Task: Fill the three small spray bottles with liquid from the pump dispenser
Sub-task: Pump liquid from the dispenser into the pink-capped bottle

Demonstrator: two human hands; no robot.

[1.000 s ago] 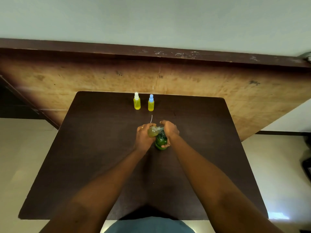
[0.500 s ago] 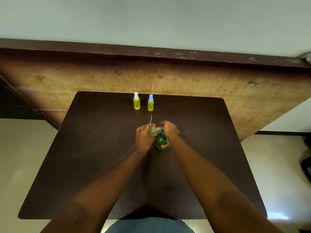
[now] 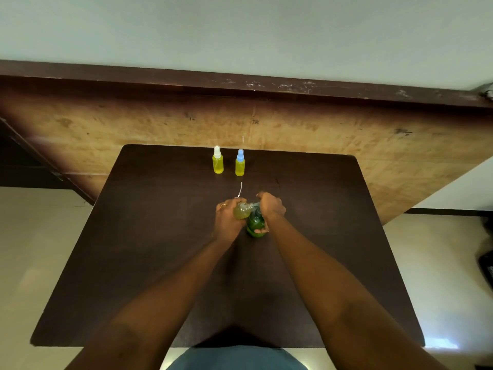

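A green pump dispenser (image 3: 255,225) stands mid-table. My right hand (image 3: 270,207) grips it from above, fingers over the pump head and thumb on the bottle's side. My left hand (image 3: 229,219) grips a small uncapped spray bottle (image 3: 242,210), tilted with its mouth at the pump spout; yellowish liquid shows inside. A thin white dip tube (image 3: 240,190) sticks up behind my left hand; its cap is hidden. Two capped spray bottles full of yellow liquid stand at the far edge: one with a white cap (image 3: 218,164), one with a blue cap (image 3: 240,163).
The dark brown table (image 3: 149,249) is small and square. Behind it a large plywood board (image 3: 346,134) leans against the wall. Pale floor lies on both sides.
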